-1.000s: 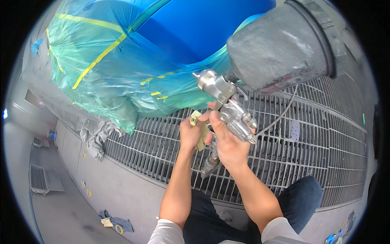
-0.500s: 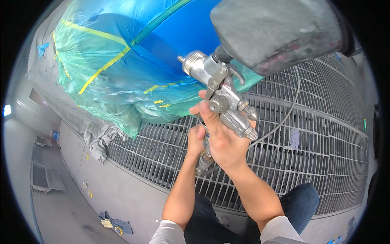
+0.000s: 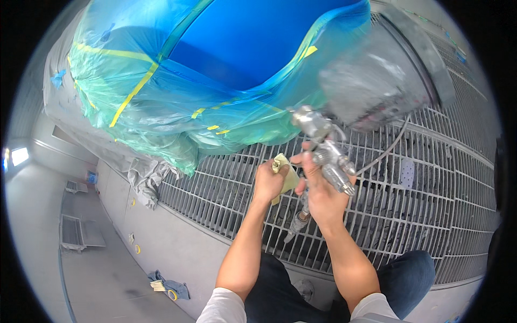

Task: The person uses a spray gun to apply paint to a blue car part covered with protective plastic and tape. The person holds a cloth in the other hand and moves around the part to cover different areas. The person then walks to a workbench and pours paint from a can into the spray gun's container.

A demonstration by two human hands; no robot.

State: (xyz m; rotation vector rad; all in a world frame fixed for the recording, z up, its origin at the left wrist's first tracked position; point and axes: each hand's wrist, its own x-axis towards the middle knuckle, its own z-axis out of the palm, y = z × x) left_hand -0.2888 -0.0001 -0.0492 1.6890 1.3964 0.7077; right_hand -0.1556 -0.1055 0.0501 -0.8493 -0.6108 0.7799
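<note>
My left hand [image 3: 267, 182] grips a crumpled pale yellow cloth [image 3: 288, 177] just left of the spray gun. My right hand [image 3: 327, 200] holds that silver gun [image 3: 334, 173] by its handle, its fingers wrapped round it. A large grey, paint-stained cup [image 3: 366, 81] is attached to the gun and juts up to the right, blurred by motion. Below the handle, a metal fitting [image 3: 300, 222] shows over the grating, and a thin hose [image 3: 383, 157] runs behind the gun.
A bulky object under blue-green plastic sheeting [image 3: 134, 97] with yellow tape fills the upper left, its blue panel [image 3: 237, 43] showing. Metal floor grating [image 3: 458, 194] lies below. A grey cloth [image 3: 142, 185], a perforated pad [image 3: 407, 173] and a tape roll with rags [image 3: 172, 294] lie on the floor.
The gun and cup have swung right and down since half a second ago. Both hands are further right, and the yellow cloth in my left hand, hidden then, shows again beside the gun.
</note>
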